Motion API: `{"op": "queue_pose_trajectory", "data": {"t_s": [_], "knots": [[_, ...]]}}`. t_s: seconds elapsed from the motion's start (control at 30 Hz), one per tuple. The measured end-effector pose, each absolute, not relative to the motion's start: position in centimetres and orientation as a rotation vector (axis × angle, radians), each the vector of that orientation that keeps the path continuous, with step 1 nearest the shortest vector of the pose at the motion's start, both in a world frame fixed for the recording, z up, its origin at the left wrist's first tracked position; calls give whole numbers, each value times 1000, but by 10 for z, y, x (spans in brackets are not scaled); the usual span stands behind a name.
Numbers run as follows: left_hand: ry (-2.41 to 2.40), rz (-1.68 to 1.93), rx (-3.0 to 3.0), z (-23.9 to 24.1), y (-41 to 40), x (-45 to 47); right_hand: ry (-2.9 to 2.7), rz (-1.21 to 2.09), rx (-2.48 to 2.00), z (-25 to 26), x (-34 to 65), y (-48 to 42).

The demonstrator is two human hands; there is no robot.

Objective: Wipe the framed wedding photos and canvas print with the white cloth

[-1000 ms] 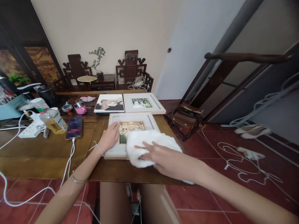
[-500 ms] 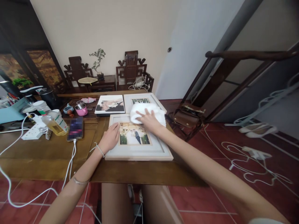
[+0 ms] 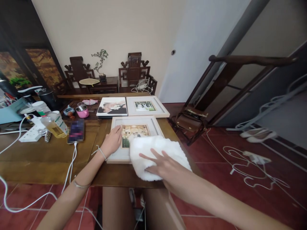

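A pale wooden picture frame (image 3: 117, 156) lies flat on the table before me, with a photo of a couple in its white mount. My left hand (image 3: 113, 140) rests flat on the frame's left side, fingers stretched out and holding nothing. Under my right hand (image 3: 160, 164) is a thick, fluffy white cloth (image 3: 168, 145), which the hand presses down and grips with fingers spread over it. The cloth covers the lower right of the frame and part of the photo, and reaches past the frame onto the table's front edge.
Behind lie a second framed photo (image 3: 157, 111) and a white photo panel (image 3: 112, 107). To the left are a pink cup (image 3: 82, 111), a phone (image 3: 76, 131) on a charging cable, a bottle of yellowish liquid (image 3: 56, 126) and a power strip (image 3: 31, 133). A chair (image 3: 213, 86) holds a brown bag (image 3: 189, 123).
My right hand has drawn the white cloth from the frame's far right corner toward me, down to its near right corner. The framed photo behind is now uncovered. My left hand stays put.
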State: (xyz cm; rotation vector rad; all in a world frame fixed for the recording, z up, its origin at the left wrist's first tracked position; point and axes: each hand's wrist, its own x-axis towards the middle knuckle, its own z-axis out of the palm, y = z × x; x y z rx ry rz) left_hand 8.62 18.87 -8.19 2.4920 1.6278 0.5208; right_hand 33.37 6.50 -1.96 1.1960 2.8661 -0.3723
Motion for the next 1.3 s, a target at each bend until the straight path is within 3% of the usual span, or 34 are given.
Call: {"op": "queue_pose_trajectory", "data": {"t_s": [0.27, 0.4, 0.6, 0.8, 0.93, 1.1, 1.3], "knots": [[1600, 518, 2531, -84, 190, 83, 2795, 211, 1784, -46, 335, 187], [1611, 525, 2510, -82, 189, 83, 2731, 307, 1832, -43, 325, 238], [1631, 508, 2453, -77, 186, 87, 2669, 156, 1492, -39, 297, 194], [1646, 521, 2446, -76, 184, 88, 2702, -410, 1165, -5, 308, 90], [1648, 499, 2450, -75, 185, 88, 2860, -544, 1099, -12, 319, 67], [1625, 516, 2466, -77, 187, 87, 2907, -310, 1381, -35, 331, 132], [1621, 539, 2470, -80, 189, 85, 2813, 279, 1710, -39, 331, 241]]}}
